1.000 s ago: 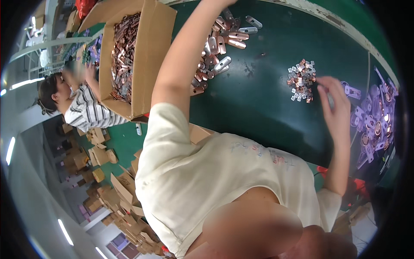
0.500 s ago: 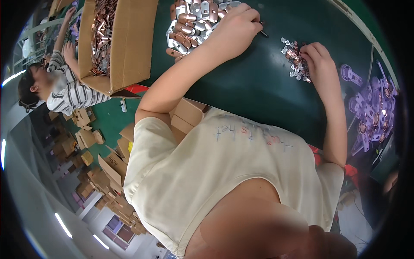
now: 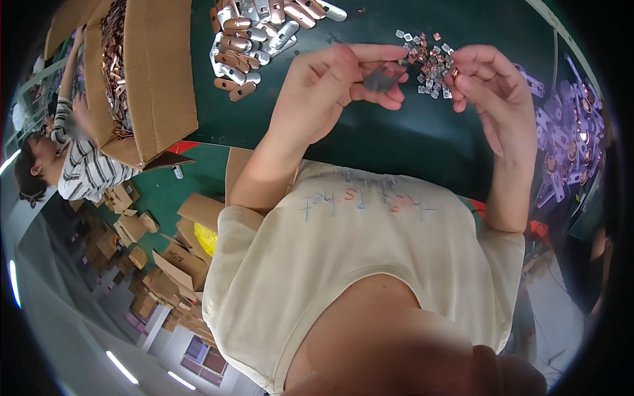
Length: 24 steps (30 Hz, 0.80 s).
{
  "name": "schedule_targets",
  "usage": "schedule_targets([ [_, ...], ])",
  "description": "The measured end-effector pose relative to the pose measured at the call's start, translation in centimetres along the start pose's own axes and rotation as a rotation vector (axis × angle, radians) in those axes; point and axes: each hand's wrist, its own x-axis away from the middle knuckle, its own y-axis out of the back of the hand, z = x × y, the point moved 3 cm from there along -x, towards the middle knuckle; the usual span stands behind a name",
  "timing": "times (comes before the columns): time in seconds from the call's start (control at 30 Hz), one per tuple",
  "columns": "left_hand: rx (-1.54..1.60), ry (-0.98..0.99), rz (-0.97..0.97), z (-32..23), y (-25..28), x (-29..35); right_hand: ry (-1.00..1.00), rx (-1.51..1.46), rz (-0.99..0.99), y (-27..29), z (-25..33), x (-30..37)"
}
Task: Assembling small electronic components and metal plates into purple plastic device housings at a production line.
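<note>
A: Head view: left hand (image 3: 330, 92) pinches a flat grey metal plate (image 3: 382, 77), raised above the green worktop (image 3: 370, 138) near its far edge, likely for fitting.

B: Right hand (image 3: 492, 92)?

A: Fingers curled, gripping a small copper piece (image 3: 454, 72) beside the small-parts pile (image 3: 426, 61).

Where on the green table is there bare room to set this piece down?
The dark green table is bare below both hands, between the left hand, the right hand and the near edge. A narrower bare strip lies between the cardboard box and the left forearm. Crowded: the metal lug heap, the small parts pile, the purple-lit parts.
</note>
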Motion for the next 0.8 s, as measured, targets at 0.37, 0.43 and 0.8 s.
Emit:
schedule_targets([
  [0.37, -0.158, 0.027, -0.103, 0.9, -1.1, -0.8, 0.187, 0.143, -0.061, -1.6, 0.7, 1.3],
  [0.43, -0.018, 0.118, -0.089, 1.3, -1.4, -0.9, 0.26, 0.253, -0.116, -1.9, 0.6, 1.5],
  [0.8, -0.233, -0.015, -0.151, 0.6, -2.7, -0.2, 0.84, 1.074, -0.289, -4.2, 1.1, 1.9],
])
